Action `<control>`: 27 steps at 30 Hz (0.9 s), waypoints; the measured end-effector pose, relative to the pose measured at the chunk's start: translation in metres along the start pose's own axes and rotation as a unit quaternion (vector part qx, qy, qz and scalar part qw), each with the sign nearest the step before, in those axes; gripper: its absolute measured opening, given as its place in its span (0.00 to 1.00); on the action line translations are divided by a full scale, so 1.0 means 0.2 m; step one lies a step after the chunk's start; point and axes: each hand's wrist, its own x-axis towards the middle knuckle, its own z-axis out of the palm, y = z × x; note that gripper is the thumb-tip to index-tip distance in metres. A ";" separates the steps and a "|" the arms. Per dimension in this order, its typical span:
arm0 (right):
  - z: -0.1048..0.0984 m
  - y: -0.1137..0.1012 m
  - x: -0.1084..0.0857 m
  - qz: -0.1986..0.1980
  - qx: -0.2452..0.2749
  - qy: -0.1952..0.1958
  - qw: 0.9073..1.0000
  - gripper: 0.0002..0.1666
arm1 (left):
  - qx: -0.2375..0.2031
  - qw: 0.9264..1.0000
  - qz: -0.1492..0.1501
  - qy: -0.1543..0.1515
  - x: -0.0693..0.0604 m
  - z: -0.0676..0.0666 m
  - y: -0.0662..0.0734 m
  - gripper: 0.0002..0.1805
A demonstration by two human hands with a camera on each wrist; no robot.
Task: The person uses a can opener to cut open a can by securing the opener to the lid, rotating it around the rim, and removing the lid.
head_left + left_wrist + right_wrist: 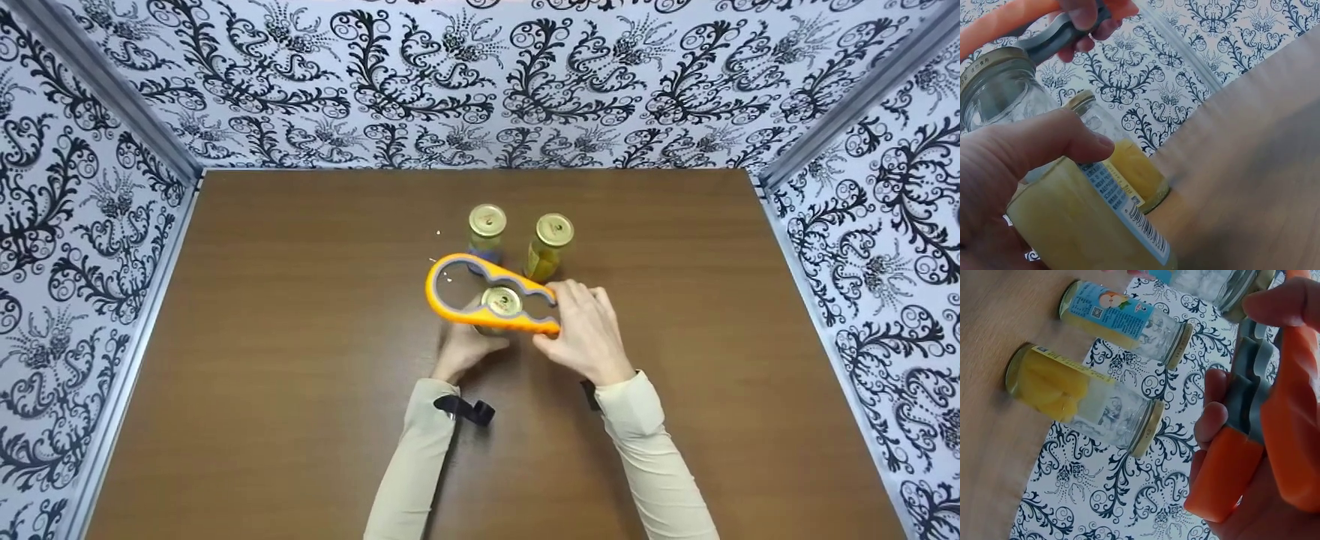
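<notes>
My left hand (463,349) grips a glass jar (1081,219) with a gold lid (502,301), pale yellow contents and a blue barcode label. The thumb lies across the jar's side in the left wrist view. My right hand (589,330) holds an orange-and-grey jar opener (510,322) by its handle end, fingers curled round it. From above, the opener's scalloped gap lies around the lid, its large ring pointing left. In the left wrist view, the opener's grey inner edge meets the lid's side. Whether both sides press on the lid, I cannot tell.
Behind the hands stand two more gold-lidded jars: a blue-labelled jar (1109,312) and a yellow-labelled jar with yellow fruit pieces (1055,382). They stand upright on the brown table (300,360). Patterned walls (480,82) rise at the back and sides.
</notes>
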 end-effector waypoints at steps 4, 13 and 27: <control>0.00 -0.01 0.00 -0.005 0.004 -0.018 1.000 0.30 | -0.034 0.999 0.015 -0.007 -0.01 0.01 -0.01 0.31; -0.03 0.00 -0.01 -0.001 -0.039 -0.041 0.998 0.37 | -0.033 0.999 0.012 0.017 -0.03 0.01 0.00 0.33; 0.00 0.09 -0.02 -0.058 -0.099 0.030 0.993 0.17 | -0.039 0.999 0.001 0.016 -0.02 0.00 -0.14 0.38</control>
